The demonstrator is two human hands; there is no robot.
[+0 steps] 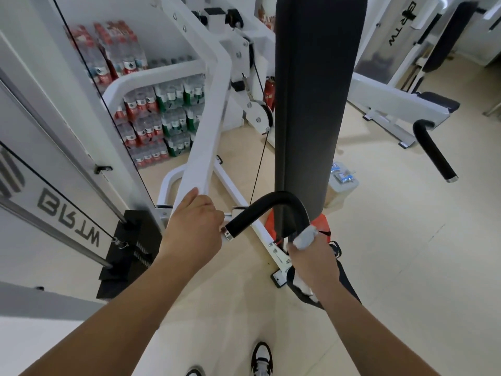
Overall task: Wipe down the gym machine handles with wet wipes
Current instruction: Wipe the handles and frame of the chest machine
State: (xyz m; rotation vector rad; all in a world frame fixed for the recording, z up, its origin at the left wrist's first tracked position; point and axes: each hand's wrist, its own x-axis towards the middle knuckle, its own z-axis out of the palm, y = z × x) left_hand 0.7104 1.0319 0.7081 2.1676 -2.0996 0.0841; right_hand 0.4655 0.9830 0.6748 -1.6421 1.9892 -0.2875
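At the far left a black weight stack [127, 253] sits between chrome guide rods, with a thin cable running down to it. Behind it, against the wall, packs of bottled water [151, 123] with red and green labels are piled on the floor [406, 267]. A white frame arm [206, 126] slants down from the top of the machine towards the person. The left grip [193, 226] is at its lower end, thumb lying along the white bar and fingers curled round it, just beside the metal end cap of the black padded handle [268, 204]. That handle arches up and to the right, then bends down in front of the tall dark back pad [311, 90]. At the handle's right-hand end the right grip [311, 257] is curled round a pale wet wipe [305, 236] and presses it against the padding, so the wipe sits between fingers and handle. Something dark hangs below that wrist; what it is cannot be told. Orange parts of the machine show behind this grip at the foot of the pad. Further right a clear pack with blue print [343, 177] lies behind the pad. Well apart from it, a second black handle [433, 150] juts out from a neighbouring white machine. Black-and-white shoes [261, 359] show at the bottom edge.
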